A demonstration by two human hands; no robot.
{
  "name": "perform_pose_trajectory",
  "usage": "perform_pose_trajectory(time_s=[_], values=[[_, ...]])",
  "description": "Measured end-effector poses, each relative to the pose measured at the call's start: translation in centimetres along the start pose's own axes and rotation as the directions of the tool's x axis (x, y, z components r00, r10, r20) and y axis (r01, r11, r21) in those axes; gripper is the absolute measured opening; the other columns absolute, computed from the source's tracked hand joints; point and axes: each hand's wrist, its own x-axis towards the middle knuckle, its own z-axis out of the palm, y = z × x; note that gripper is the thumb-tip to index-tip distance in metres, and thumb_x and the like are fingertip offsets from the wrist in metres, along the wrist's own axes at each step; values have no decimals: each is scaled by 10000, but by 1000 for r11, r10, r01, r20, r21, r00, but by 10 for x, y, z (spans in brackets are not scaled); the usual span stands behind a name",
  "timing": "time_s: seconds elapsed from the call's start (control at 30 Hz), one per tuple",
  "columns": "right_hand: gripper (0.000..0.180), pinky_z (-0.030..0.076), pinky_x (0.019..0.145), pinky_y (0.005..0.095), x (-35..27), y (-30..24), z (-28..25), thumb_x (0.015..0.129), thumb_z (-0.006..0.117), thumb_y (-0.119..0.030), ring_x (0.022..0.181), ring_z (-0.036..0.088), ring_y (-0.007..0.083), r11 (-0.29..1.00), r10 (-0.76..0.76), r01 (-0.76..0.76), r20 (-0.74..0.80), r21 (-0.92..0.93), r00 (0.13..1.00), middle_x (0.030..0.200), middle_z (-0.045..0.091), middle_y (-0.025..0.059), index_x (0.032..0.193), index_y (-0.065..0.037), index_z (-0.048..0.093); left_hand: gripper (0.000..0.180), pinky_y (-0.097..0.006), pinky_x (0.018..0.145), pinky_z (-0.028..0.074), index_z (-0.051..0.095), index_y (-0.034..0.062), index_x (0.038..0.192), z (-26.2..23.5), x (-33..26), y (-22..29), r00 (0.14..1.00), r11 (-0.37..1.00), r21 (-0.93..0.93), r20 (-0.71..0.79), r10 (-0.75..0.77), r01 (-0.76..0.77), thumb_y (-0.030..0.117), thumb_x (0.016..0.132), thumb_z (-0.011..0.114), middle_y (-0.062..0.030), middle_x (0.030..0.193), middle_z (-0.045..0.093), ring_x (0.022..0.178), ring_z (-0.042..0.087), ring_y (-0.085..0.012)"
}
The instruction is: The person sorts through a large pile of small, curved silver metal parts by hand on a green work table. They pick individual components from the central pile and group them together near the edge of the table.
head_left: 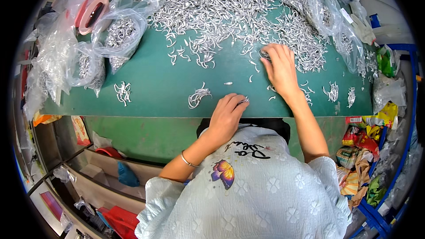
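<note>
A broad heap of small curved silver metal pieces (221,4) covers the far part of the green table (159,71). My left hand (226,116) is at the table's near edge, fingers curled and closed around a few of these pieces, which peek out by the fingertips. Farther out to the right, my right hand (282,68) is bent at the heap's near border, with pieces pinched between thumb and fingers. Left of my left hand lies a small pile of the pieces (199,97). A single piece (228,83) lies just beyond that hand.
Another small pile (123,93) sits at the left, and two more (332,92) at the right. Clear plastic bags of pieces (119,35) stand at the table's left; more bags (321,13) lie far right. A pink-rimmed oval object (94,14) rests among the left bags.
</note>
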Motion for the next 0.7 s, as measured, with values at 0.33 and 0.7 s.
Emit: perform_pose_trajectory(time_s=[0.33,0.7], values=[[80,368,895,448,10,4,4,822,647,-80,917,541,273,996,13,-15,-26,-87,1000,891,595,85,884,-55,604,285,-403,845,449,635,20,1021,12,3,1,999,999,-16,12,53,-52,-38,742,645,-106,1092,598,1048,558,-313],[86,471,798,396,17,-24,7,782,698,-72,899,590,300,793,-248,97,172,602,953,904,643,88,838,-21,657,327,-409,866,398,623,35,1069,-14,-3,5,950,978,115,-282,-133,171,17,757,721,-110,1054,569,1023,533,-301]])
